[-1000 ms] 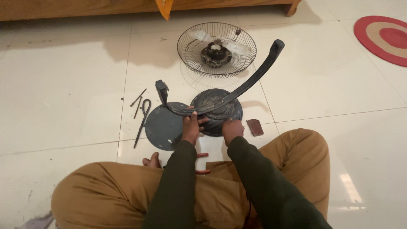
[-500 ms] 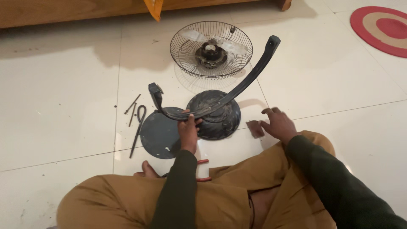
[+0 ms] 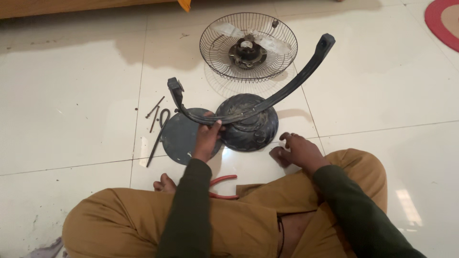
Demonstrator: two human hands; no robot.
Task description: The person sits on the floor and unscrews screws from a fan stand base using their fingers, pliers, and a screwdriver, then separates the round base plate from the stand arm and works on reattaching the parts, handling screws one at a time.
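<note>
- The left hand point(image 3: 206, 138) is closed around the curved dark fan bracket point(image 3: 258, 102) at its low middle (thumb on top), holding it over the round fan base point(image 3: 248, 129).
- Just left of that hand lies a flat grey disc point(image 3: 179, 138); further left, a thin tool and nails point(image 3: 158, 119) on the floor.
- The right hand point(image 3: 299, 150) rests on the floor with fingers loosely spread, just right of the base, holding nothing visible.
- Beyond both hands sits the wire fan guard point(image 3: 248, 45).
- Red-handled pliers point(image 3: 224, 186) lie near the left forearm.

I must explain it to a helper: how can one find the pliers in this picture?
Start at the person's crossed legs on the white tiled floor. The pliers lie beside the left forearm, partly hidden. Their red handles set them apart from the dark metal parts.
</note>
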